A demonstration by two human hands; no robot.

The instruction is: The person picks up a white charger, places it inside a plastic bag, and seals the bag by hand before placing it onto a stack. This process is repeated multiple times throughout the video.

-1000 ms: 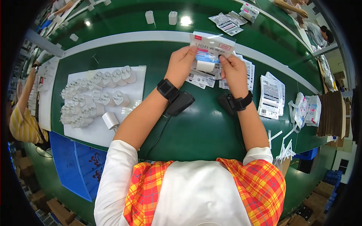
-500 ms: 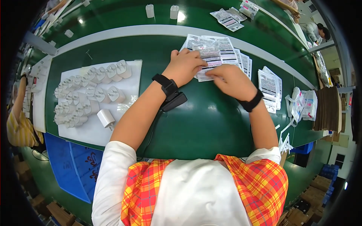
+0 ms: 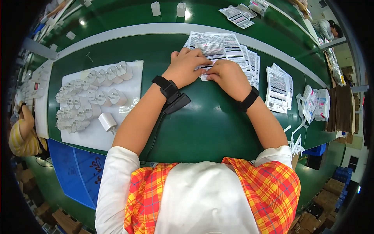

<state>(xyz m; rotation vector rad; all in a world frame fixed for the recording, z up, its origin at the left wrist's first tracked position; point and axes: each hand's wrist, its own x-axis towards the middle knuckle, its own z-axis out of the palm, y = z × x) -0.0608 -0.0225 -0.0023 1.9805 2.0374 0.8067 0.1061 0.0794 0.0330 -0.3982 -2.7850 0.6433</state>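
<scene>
A printed white plastic bag point(image 3: 211, 47) lies on top of a fanned pile of similar printed bags point(image 3: 238, 48) at the far middle of the green table. At the bag's near end, my left hand point(image 3: 185, 68) has its fingers bent over the left side, with thumb and forefinger closed at the edge. My right hand point(image 3: 230, 79) pinches the same near edge, its thumb and forefinger almost meeting the left fingertips. What lies between the fingertips is mostly hidden. To the left, several white plug chargers point(image 3: 102, 97) stand on a white sheet, and one charger point(image 3: 108, 122) lies tilted at its near side.
A second stack of printed bags point(image 3: 277, 89) lies right of the pile. Beyond it are filled white packets point(image 3: 314, 104), white strips point(image 3: 297, 145) and brown cardboard point(image 3: 342, 109). Two chargers point(image 3: 181, 9) stand past the pale rail. A blue crate point(image 3: 74, 171) sits below left; other people work nearby.
Both hands have shifted slightly left and away from me. The right fingers have come closer to the left ones at the bag's near edge.
</scene>
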